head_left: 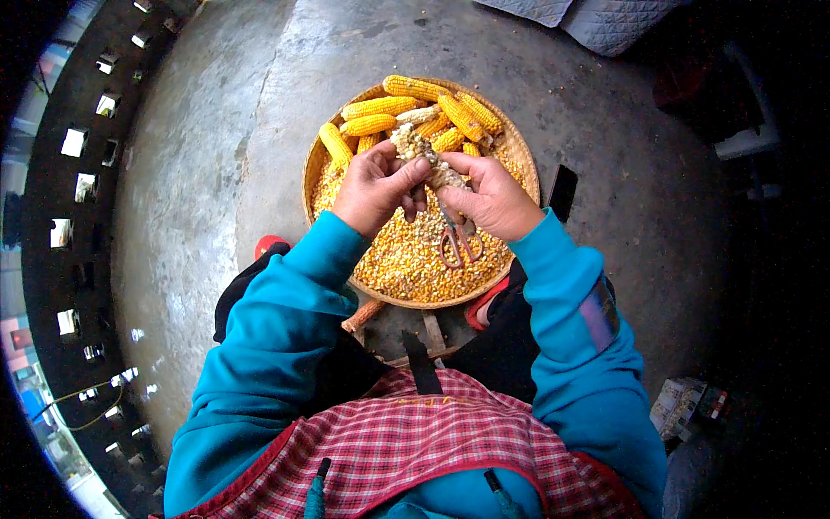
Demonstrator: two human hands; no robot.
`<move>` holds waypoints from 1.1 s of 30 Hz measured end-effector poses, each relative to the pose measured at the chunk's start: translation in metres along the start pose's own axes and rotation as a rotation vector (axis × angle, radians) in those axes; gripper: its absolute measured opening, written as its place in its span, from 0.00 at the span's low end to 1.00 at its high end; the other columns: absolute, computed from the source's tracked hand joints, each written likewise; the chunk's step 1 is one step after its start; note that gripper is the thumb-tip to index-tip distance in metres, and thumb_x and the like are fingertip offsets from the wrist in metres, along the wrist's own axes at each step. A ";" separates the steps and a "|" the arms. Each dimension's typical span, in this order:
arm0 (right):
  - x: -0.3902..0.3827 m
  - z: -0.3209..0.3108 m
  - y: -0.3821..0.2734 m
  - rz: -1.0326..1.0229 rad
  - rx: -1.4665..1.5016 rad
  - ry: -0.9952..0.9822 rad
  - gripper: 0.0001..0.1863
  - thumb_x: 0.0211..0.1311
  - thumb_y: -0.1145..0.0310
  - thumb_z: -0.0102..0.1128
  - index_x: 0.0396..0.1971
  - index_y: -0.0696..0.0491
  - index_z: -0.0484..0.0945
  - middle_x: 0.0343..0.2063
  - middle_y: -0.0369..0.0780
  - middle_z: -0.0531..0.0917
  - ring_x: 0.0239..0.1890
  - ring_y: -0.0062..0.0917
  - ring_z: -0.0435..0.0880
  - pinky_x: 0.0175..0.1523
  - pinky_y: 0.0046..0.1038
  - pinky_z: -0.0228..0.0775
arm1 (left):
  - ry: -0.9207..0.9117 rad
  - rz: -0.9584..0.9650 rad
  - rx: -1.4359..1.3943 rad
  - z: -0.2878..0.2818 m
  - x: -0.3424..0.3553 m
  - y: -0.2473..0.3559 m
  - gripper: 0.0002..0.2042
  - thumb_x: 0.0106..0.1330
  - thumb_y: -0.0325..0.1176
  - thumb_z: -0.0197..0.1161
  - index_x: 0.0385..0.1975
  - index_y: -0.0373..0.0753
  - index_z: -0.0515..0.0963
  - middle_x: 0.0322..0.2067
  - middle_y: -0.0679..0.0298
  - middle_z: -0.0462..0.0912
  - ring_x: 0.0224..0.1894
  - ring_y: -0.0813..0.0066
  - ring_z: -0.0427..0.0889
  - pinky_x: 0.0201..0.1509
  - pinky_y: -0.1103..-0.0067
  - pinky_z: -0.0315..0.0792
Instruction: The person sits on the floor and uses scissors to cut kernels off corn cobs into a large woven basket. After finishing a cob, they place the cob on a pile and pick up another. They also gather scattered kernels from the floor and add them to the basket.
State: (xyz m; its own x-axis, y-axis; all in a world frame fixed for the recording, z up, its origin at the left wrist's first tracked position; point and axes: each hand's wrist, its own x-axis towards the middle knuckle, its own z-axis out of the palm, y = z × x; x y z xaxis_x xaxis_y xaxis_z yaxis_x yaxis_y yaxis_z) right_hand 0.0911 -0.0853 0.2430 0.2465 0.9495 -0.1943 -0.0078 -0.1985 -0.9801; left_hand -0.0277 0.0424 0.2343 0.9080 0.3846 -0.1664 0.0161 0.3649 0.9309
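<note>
The left hand (377, 188) and right hand (495, 199) both grip the pale cob (413, 149) above the basket (415, 303). Best steady it with one and push grains off with the other thumb, low over the loose kernels (398, 259), clear of the scissors (452, 230).

- The sleeves (251, 363) were teal blue, long and loosely creased, narrowing to snug cuffs (543, 232).
- A dark patch (598, 313) with a purplish sheen marked the right forearm.
- The left hand (378, 186) and right hand (493, 199) were bare.
- Over the top went a checked apron (432, 437), red and white, with plain red edging and small yellowish markings.
- Two teal drawstrings (315, 500) ended in dark tips.
- A black strip (421, 363) crossed the apron's far edge.
- The trousers (497, 368) were black, the footwear (270, 245) red.
</note>
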 end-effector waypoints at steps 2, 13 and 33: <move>0.000 0.000 -0.001 0.019 0.079 -0.020 0.20 0.49 0.73 0.50 0.45 0.61 0.65 0.24 0.33 0.74 0.22 0.11 0.69 0.26 0.15 0.63 | -0.031 -0.012 -0.047 0.003 -0.004 0.007 0.12 0.55 0.35 0.56 0.28 0.32 0.66 0.19 0.61 0.73 0.16 0.77 0.73 0.15 0.85 0.67; 0.001 0.000 -0.003 0.079 0.087 -0.024 0.14 0.51 0.71 0.49 0.40 0.57 0.68 0.16 0.29 0.69 0.16 0.09 0.65 0.19 0.13 0.58 | -0.078 0.022 -0.113 0.000 -0.005 -0.001 0.09 0.58 0.31 0.51 0.33 0.32 0.64 0.21 0.62 0.72 0.20 0.76 0.74 0.17 0.84 0.68; 0.005 -0.004 -0.006 0.158 0.364 -0.116 0.13 0.52 0.70 0.49 0.39 0.57 0.68 0.17 0.29 0.68 0.15 0.10 0.65 0.19 0.13 0.57 | -0.048 -0.014 -0.155 0.000 -0.001 0.003 0.13 0.54 0.33 0.57 0.33 0.34 0.64 0.16 0.66 0.71 0.14 0.82 0.69 0.12 0.88 0.61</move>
State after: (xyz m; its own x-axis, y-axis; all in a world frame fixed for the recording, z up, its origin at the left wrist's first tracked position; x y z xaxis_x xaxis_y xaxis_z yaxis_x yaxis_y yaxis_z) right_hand 0.0957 -0.0805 0.2486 0.1038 0.9394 -0.3267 -0.3842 -0.2651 -0.8844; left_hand -0.0284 0.0427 0.2373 0.9273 0.3389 -0.1593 -0.0331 0.4979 0.8666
